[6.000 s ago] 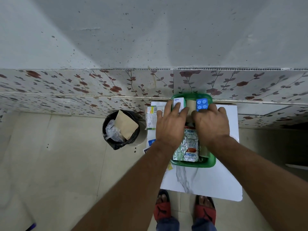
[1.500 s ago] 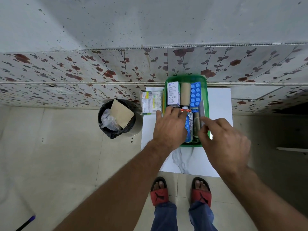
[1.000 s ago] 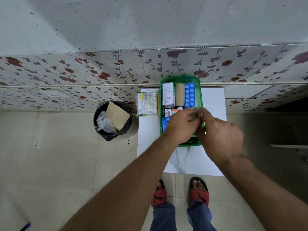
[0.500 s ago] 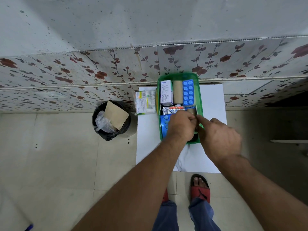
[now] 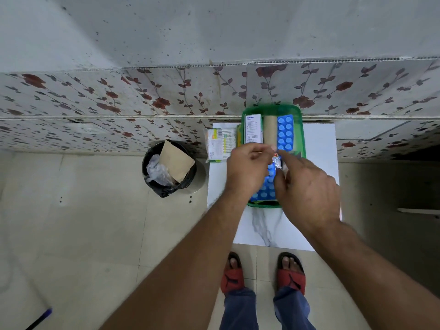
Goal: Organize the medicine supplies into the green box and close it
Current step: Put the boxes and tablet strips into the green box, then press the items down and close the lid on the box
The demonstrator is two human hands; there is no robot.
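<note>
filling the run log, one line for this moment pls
stage: packing | left hand, right hand: pinching silver foil strip over green box | box: open | carton: outside

— How many things do you count in there?

— One green box (image 5: 300, 129) on the one counter (image 5: 319, 144). Inside it: one white carton (image 5: 253, 129), one tan roll (image 5: 269, 132), and two blue blister sheets, one at the back (image 5: 285, 133) and one nearer (image 5: 266, 186).

— And outside it?

— One printed packet (image 5: 217, 145) just beside the box. One black bin (image 5: 170, 172) on the floor, one brown paper (image 5: 175, 161) in it.

— Hands?

— Two, the left hand (image 5: 247, 170) and the right hand (image 5: 307, 186), with one small foil packet (image 5: 276, 160) between their fingers. Two red sandals (image 5: 232, 275) below.
</note>
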